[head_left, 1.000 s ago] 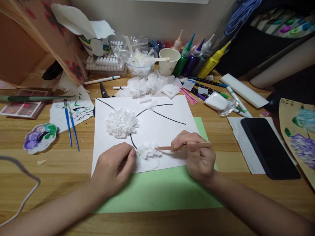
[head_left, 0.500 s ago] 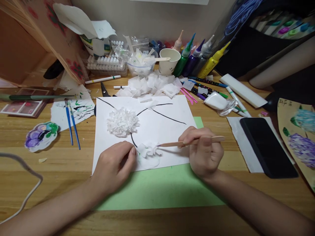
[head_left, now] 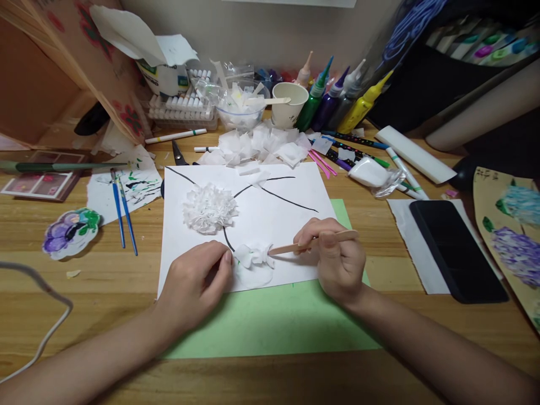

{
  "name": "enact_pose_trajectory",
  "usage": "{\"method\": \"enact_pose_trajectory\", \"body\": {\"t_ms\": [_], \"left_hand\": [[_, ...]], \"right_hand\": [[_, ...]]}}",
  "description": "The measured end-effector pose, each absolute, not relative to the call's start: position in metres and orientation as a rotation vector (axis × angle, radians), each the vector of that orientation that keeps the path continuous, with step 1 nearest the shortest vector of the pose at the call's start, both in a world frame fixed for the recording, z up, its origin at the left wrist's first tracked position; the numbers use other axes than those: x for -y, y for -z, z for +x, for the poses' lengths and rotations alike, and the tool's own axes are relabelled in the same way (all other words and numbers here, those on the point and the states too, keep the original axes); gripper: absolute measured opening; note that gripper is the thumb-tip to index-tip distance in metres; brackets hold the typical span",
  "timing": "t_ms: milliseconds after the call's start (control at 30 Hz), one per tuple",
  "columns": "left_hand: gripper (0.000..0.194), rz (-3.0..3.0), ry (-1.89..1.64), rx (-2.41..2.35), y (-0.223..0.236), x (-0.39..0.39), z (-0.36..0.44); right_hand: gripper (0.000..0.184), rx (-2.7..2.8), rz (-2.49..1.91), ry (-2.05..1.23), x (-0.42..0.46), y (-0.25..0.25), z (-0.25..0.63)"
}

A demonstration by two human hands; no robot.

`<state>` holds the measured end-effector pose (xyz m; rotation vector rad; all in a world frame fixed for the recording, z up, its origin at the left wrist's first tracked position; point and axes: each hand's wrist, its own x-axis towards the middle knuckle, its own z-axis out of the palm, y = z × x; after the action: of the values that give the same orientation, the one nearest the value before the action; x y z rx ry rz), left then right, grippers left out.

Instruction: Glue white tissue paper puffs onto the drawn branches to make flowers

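Observation:
My right hand (head_left: 337, 259) pinches a wooden craft stick (head_left: 291, 247), tilted slightly upward to the right. The stick's left tip touches the edge of a small cluster of white tissue pieces (head_left: 255, 256). That cluster lies inside a faint round patch near the bottom of a white sheet of paper (head_left: 295, 225). My left hand (head_left: 200, 281) rests on the sheet's lower left, fingers curled and thumb against the forefinger, close beside the cluster; what its fingertips hold, if anything, is hidden. Higher on the sheet sits a full white tissue flower (head_left: 211, 208), with black drawn lines around it.
Loose tissue squares (head_left: 261, 146) are heaped behind the sheet. Farther back stand a paper cup (head_left: 289, 107), a plastic bowl (head_left: 240, 115) and paint bottles (head_left: 314, 101). A phone (head_left: 458, 250) lies right; brushes (head_left: 118, 211) and a palette (head_left: 71, 233) lie left. Green paper (head_left: 270, 332) sits underneath.
My right hand drew the craft stick rightward from the tissue cluster, then brought it back left so its tip meets the cluster's edge. My left hand has stayed in place.

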<state>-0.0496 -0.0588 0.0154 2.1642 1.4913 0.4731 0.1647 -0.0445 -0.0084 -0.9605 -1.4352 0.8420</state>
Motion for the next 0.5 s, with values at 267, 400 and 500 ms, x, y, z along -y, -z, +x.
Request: {"method": "enact_pose_trajectory", "body": {"t_ms": [267, 400, 500], "left_hand": [[0.025, 2.175, -0.456, -1.497, -0.0143, 0.0588, -0.0505], [0.026, 2.176, -0.482, -1.494, -0.0141, 0.0584, -0.0502], [0.028, 2.163, -0.492, -1.502, -0.0124, 0.0575, -0.0500]], "right_hand": [[0.029, 1.509, -0.972, -0.906, 0.0430, 0.0078, 0.1646], [0.030, 1.447, -0.903, -0.861, 0.0440, 0.0084, 0.1648], [0.034, 1.234, -0.936, -0.821, 0.0409, 0.0075, 0.1657]]}}
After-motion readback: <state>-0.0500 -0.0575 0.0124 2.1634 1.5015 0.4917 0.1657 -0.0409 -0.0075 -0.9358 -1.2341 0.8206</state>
